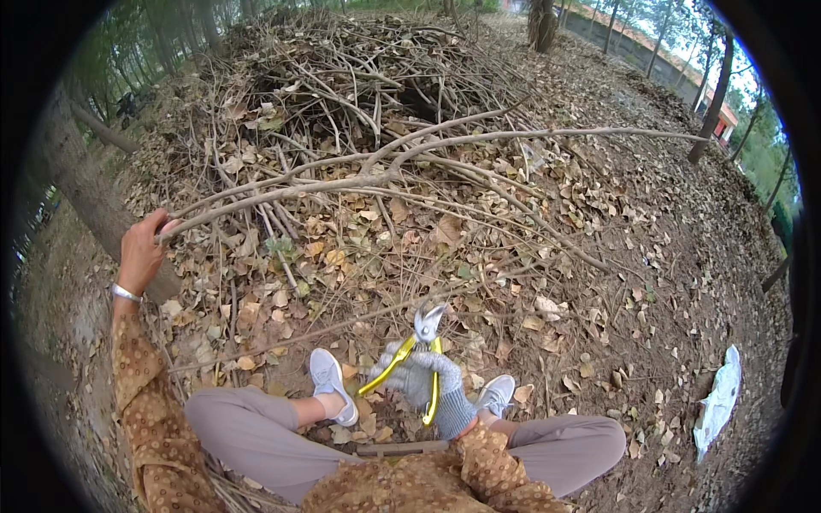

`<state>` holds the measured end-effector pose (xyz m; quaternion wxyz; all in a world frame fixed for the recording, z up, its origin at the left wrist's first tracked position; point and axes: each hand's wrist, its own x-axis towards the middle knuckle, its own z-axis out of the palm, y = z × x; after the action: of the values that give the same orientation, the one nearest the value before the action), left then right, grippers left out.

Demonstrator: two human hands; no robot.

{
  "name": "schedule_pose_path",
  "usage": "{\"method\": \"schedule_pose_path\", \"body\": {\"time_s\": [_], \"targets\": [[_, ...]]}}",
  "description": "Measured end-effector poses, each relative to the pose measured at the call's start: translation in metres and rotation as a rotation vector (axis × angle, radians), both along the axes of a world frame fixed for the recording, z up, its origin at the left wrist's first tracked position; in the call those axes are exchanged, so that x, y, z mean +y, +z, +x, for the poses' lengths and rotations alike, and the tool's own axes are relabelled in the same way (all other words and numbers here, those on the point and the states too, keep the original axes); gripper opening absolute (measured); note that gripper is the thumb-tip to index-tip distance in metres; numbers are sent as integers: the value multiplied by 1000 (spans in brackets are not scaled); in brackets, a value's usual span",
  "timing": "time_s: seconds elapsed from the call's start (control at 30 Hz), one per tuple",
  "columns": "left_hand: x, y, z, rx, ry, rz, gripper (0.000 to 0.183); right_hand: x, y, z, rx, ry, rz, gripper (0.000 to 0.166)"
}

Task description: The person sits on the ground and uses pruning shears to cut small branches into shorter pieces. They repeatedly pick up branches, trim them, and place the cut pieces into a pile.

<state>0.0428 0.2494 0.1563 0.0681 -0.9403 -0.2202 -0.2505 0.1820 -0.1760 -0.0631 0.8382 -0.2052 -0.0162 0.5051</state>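
My bare left hand [145, 247], stretched out to the left, grips the thick end of a long forked branch [321, 187]. The branch reaches across in front of me, and its thin tips point to the right. Low in the middle, before my body, my right hand [420, 378] wears a grey knitted glove. It holds a pair of pruning shears [428, 326] with yellow handles and a metal head. The shears' jaws are spread apart and point away from me, with no twig between them. Part of the far handle is hidden behind the gloved fingers.
A large heap of cut branches [359, 83] rises ahead. Dry leaves and loose sticks cover the ground around my shoes [333, 385]. A tree trunk [102, 186] stands close on the left. To the right lies a pale plastic sheet or bag [718, 401]. More trees stand farther back.
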Motion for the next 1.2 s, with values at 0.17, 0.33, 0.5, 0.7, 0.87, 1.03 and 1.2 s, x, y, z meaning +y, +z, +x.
{"method": "schedule_pose_path", "body": {"time_s": [0.17,0.33,0.5,0.7,0.87,1.03,1.2], "targets": [[14,-5,-7,3,28,34,31,9,36,37,-293,-28,-84,51],[7,1,-17,5,53,46,31,29,66,62,-383,50,-174,49],[3,3,-23,-29,23,35,32,37,87,68,-405,71,-230,41],[-5,3,-26,-34,14,3,33,43,87,83,-325,163,-73,45],[-6,0,-26,-43,-19,-22,34,39,94,88,-224,217,14,45],[-9,-3,-24,-18,-17,-54,33,39,98,95,-163,327,107,52],[-11,-6,-28,-25,-42,-47,31,35,101,101,-218,348,95,57]]}}
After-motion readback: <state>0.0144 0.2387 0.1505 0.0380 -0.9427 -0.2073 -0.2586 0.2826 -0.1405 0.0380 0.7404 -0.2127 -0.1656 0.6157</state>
